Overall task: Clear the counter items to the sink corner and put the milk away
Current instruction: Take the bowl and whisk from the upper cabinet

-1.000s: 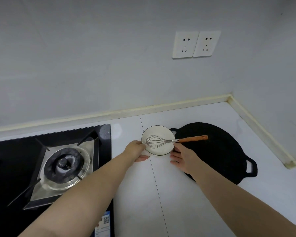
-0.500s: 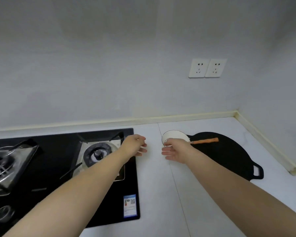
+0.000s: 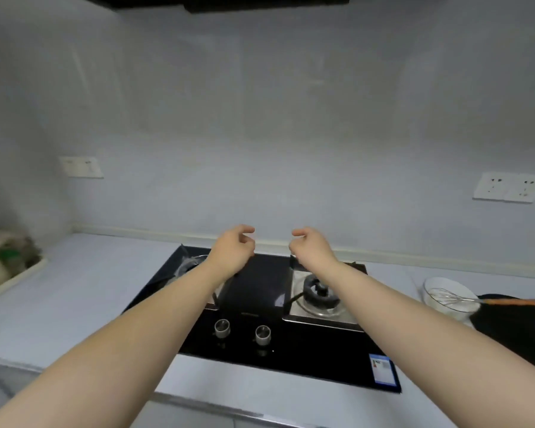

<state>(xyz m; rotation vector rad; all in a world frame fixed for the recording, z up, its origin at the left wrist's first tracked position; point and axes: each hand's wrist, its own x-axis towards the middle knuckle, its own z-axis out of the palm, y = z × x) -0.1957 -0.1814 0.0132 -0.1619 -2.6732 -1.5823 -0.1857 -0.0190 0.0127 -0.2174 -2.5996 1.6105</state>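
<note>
So: my left hand + right hand loosely curled, empty, above stove | bowl with whisk right of stove

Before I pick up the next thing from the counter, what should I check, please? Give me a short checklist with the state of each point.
1. Hands free: ok, left hand and right hand hold nothing, above the stove.
2. Flame at right burner: ok, none visible.
3. Flame at left burner: cannot tell, the arm mostly hides it.
4. Seating of whisk in bowl: ok, beside the black pan.
5. Place of milk: not ok, not in view.
</note>
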